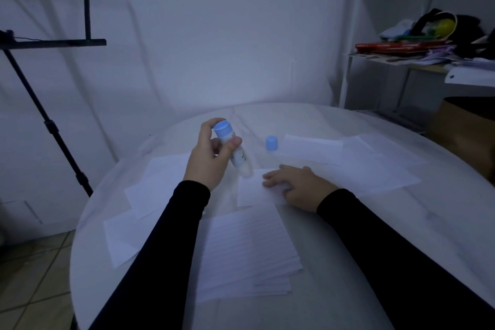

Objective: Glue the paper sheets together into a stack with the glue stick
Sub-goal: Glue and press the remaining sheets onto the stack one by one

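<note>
My left hand [211, 154] grips an uncapped glue stick [235, 151], blue base up and glue tip down, just above the upper left corner of a small white paper sheet [254, 191]. My right hand [296, 185] rests flat on that sheet's right side, fingers straight. The glue stick's blue cap [271, 143] stands on the table behind the sheet. A stack of lined sheets [246, 252] lies nearer to me. Loose white sheets lie at the left [158, 182], at the lower left [123, 238] and at the right [375, 166].
The round white table [334, 289] carries all the paper. A black stand [51, 126] rises at the left beside the wall. A white shelf [417, 61] with piled items stands at the back right, with a brown box [466, 136] beside the table.
</note>
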A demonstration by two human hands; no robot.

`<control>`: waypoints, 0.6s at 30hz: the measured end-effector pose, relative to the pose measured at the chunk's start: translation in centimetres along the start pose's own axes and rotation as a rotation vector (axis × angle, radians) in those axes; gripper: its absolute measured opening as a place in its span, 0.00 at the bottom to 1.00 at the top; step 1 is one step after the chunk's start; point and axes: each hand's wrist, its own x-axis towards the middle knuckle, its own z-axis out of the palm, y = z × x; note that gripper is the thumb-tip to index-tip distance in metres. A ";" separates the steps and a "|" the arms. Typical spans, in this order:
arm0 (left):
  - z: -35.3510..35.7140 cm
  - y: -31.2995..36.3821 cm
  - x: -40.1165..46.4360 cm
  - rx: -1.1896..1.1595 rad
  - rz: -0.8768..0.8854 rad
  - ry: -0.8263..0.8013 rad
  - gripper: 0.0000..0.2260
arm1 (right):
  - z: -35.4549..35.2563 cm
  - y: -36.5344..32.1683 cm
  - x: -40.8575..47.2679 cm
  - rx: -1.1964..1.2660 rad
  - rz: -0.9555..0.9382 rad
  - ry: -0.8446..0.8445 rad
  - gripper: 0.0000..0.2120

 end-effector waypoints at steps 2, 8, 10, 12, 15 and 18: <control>0.2 -0.1 -0.1 0.033 -0.008 -0.029 0.13 | 0.4 0.0 -0.1 -0.084 -0.053 0.056 0.24; 0.7 -0.2 -0.1 0.065 -0.014 -0.056 0.12 | -0.2 1.4 -1.4 -0.172 0.050 0.401 0.19; 1.2 0.3 0.1 0.052 -0.009 -0.065 0.12 | -0.8 2.3 -2.1 -0.213 0.204 0.371 0.26; 2.2 1.2 0.3 0.054 0.006 -0.094 0.12 | -1.0 3.0 -2.4 -0.235 0.311 0.311 0.32; 4.3 2.4 0.9 0.078 0.032 -0.158 0.13 | -0.7 3.3 -2.3 -0.292 0.336 0.286 0.35; 6.3 3.2 1.4 0.095 0.043 -0.179 0.14 | -0.7 3.3 -2.2 -0.317 0.335 0.276 0.34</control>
